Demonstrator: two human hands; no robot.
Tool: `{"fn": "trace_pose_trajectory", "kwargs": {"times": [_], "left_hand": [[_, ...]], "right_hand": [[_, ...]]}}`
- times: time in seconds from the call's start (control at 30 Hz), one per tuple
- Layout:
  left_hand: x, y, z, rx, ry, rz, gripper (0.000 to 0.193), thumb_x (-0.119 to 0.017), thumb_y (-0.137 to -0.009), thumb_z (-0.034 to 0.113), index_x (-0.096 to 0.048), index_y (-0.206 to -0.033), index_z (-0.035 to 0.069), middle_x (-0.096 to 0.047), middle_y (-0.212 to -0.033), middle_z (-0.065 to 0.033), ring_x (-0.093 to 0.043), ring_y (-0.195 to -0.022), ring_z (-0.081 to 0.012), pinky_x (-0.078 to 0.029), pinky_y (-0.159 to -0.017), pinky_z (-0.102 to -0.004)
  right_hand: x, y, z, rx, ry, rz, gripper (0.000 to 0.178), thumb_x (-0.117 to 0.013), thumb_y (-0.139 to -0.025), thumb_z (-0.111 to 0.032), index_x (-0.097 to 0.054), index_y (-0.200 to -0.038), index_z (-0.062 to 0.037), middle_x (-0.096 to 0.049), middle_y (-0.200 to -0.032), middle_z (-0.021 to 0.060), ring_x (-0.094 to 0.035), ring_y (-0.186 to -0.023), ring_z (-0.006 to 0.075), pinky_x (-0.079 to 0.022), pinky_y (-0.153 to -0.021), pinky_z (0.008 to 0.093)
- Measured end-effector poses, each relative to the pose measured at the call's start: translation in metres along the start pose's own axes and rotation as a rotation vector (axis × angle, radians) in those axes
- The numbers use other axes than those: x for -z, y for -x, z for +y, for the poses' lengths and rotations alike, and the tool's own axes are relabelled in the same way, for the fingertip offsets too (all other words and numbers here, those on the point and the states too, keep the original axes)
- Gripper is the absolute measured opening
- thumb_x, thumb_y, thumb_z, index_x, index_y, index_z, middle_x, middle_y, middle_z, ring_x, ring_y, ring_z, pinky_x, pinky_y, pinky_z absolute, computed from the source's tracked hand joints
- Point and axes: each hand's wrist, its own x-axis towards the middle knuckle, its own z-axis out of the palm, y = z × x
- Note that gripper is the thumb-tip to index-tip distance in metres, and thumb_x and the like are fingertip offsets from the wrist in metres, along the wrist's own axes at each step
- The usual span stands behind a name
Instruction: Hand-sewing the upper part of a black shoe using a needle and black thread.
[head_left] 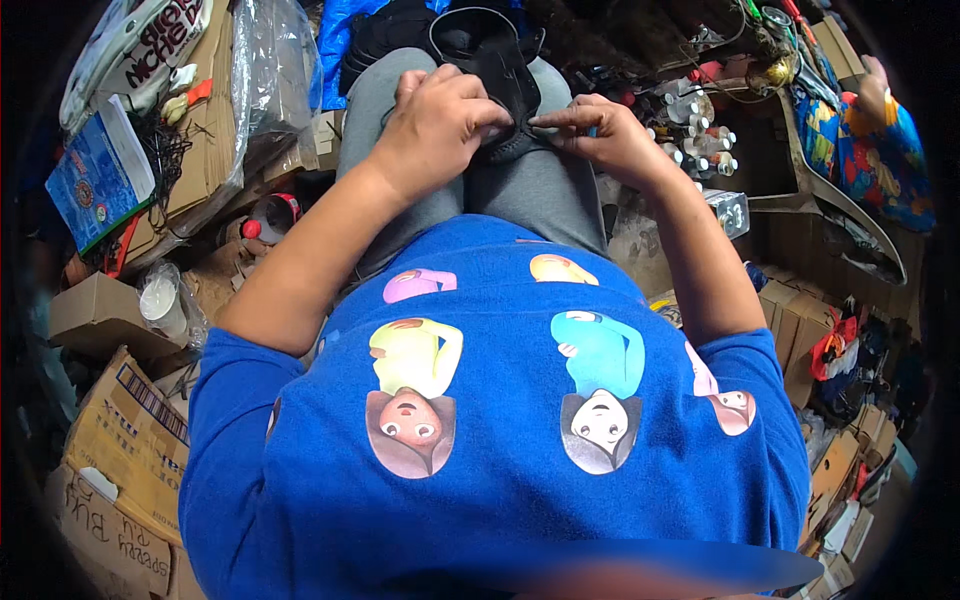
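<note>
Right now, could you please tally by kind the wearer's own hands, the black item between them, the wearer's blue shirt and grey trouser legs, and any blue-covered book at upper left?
Wearer's hands, left hand and right hand: 2
Black item: 1
Blue shirt: 1
Grey trouser legs: 2
Blue-covered book: 1
Total: 7

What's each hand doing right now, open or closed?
Left hand: closed, pinching the black fabric item.
Right hand: at the same item; whether gripping it cannot be told.
</note>
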Motion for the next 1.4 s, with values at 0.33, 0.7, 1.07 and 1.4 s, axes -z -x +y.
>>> {"fn": "trace_pose_trajectory", "kwargs": {"times": [0.33, 0.7, 1.07, 1.4], "left_hand": [[-0.006, -0.006, 0.008, 0.425, 0.073, -0.149, 0.017, -0.069, -0.076, 0.022, -0.07, -0.092, 0.017, -0.068, -0.082, 0.0004, -0.059, -0.088, -0.016, -0.03, -0.085, -0.0347], [0.005, -0.031, 0.008, 0.142, -0.14, -0.267, 0.015, -0.068, -0.076, 0.021, -0.069, -0.09, 0.016, -0.067, -0.08, -0.0002, -0.057, -0.088, -0.0193, -0.03, -0.081, -0.0399], [0.003, -0.025, 0.006, 0.221, -0.057, -0.261, 0.011, -0.059, -0.084, 0.017, -0.063, -0.094, 0.015, -0.067, -0.086, -0.003, -0.058, -0.092, -0.0281, -0.037, -0.079, -0.0439], [-0.005, -0.025, -0.007, 0.026, -0.041, -0.34, 0.018, -0.056, -0.083, 0.014, -0.064, -0.098, 0.02, -0.068, -0.088, -0.0014, -0.058, -0.095, -0.0238, -0.035, -0.082, -0.0455]], "right_hand": [[-0.019, -0.004, -0.001, -0.216, -0.558, 0.12, 0.027, -0.069, -0.082, -0.009, -0.066, -0.107, -0.0013, -0.068, -0.092, 0.0039, -0.06, -0.082, 0.0077, -0.049, -0.077, 0.0235], [-0.004, -0.023, 0.01, -0.179, -0.399, -0.065, 0.013, -0.071, -0.081, -0.011, -0.065, -0.086, -0.0011, -0.064, -0.08, -0.0004, -0.057, -0.076, 0.0059, -0.046, -0.072, 0.0215], [0.001, 0.0, 0.029, -0.209, -0.432, 0.065, 0.021, -0.074, -0.079, -0.016, -0.065, -0.093, -0.0044, -0.053, -0.088, -0.0023, -0.053, -0.082, 0.0069, -0.044, -0.072, 0.0227], [0.036, 0.003, 0.027, -0.11, -0.222, 0.216, 0.018, -0.067, -0.081, -0.019, -0.061, -0.081, -0.0022, -0.052, -0.09, 0.0026, -0.052, -0.085, 0.0108, -0.043, -0.073, 0.0252]]}}
